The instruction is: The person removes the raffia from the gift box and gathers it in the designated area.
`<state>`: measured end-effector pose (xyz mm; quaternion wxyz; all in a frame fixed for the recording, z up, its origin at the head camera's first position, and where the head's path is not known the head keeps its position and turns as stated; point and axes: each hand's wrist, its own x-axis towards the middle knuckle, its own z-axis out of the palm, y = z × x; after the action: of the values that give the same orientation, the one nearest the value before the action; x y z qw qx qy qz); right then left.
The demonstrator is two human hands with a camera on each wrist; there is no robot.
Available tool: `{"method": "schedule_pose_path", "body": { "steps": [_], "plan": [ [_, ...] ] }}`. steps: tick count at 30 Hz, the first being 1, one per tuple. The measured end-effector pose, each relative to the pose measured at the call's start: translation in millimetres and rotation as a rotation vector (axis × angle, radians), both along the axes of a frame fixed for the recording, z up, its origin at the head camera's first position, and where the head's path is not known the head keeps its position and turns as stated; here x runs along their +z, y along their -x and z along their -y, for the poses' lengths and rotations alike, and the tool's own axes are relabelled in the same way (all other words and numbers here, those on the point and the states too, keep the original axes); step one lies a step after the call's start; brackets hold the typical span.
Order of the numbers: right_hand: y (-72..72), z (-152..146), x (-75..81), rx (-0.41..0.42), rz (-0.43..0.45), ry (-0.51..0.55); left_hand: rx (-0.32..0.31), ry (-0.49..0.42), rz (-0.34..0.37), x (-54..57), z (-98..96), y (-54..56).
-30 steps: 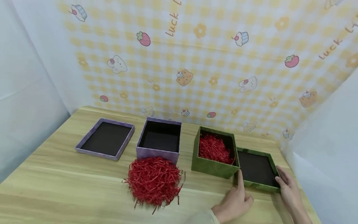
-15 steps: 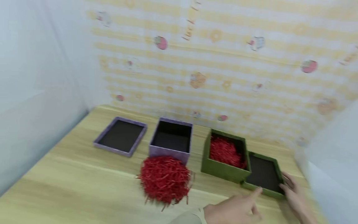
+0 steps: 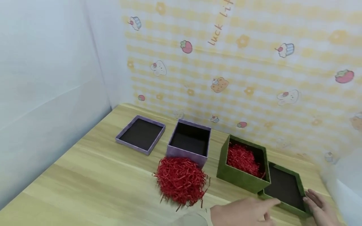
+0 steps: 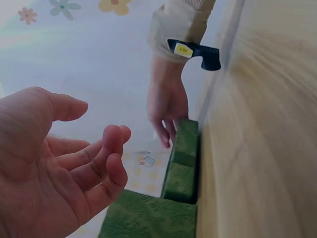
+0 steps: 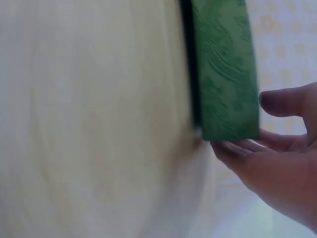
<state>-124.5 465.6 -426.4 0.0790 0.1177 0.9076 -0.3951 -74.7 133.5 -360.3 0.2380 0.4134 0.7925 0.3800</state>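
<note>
In the head view, a green box partly filled with red shredded paper stands at right. Beside it lies a green box lid, its dark inside facing up. My right hand is at the lid's right edge, thumb on the rim and fingers along the outer side; the right wrist view shows the lid's green side wall between thumb and fingers. My left hand hovers near the lid's front edge, index finger extended. The left wrist view shows this hand with loosely bent fingers, holding nothing.
A purple box, with nothing seen inside, stands left of the green one. A heap of red shredded paper lies before it on the wooden table. Farther left is a purple lid. A patterned cloth hangs behind.
The head view has turned left, so everything appears farther right. My left hand has drawn back from the green box's front corner toward me. My right hand stays at the lid's right edge.
</note>
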Motion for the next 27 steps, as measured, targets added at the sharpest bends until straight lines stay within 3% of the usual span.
{"method": "schedule_pose_path", "body": {
  "steps": [4, 7, 12, 15, 18, 20, 24, 27],
  "plan": [
    [-5.7, 7, 25.8, 0.017, -0.021, -0.033, 0.068, -0.057, -0.226, 10.6, 11.8, 3.4],
    [-13.2, 12, 40.1, -0.013, -0.074, -0.116, 0.126, -0.101, -0.361, 17.7, 20.7, 12.9],
    [-20.5, 33, 58.5, 0.020, -0.304, -0.127, 0.244, -0.141, -0.494, 27.0, 35.4, 43.2],
    [-6.7, 56, 73.4, 0.136, -0.453, -0.093, 0.313, -0.115, -0.578, 32.2, 43.9, 67.7],
    [8.3, 78, 84.3, 0.261, -0.507, -0.055, 0.351, -0.059, -0.580, 32.4, 47.5, 83.7],
    [17.8, 91, 87.7, 0.325, -0.493, -0.022, 0.346, -0.029, -0.535, 30.3, 46.4, 90.0],
    [34.6, 106, 85.9, 0.442, -0.362, 0.030, 0.303, 0.019, -0.436, 22.8, 37.6, 97.4],
    [46.2, 112, 84.4, 0.494, -0.238, 0.060, 0.281, 0.066, -0.402, 18.3, 28.6, 103.8]
  ]
}}
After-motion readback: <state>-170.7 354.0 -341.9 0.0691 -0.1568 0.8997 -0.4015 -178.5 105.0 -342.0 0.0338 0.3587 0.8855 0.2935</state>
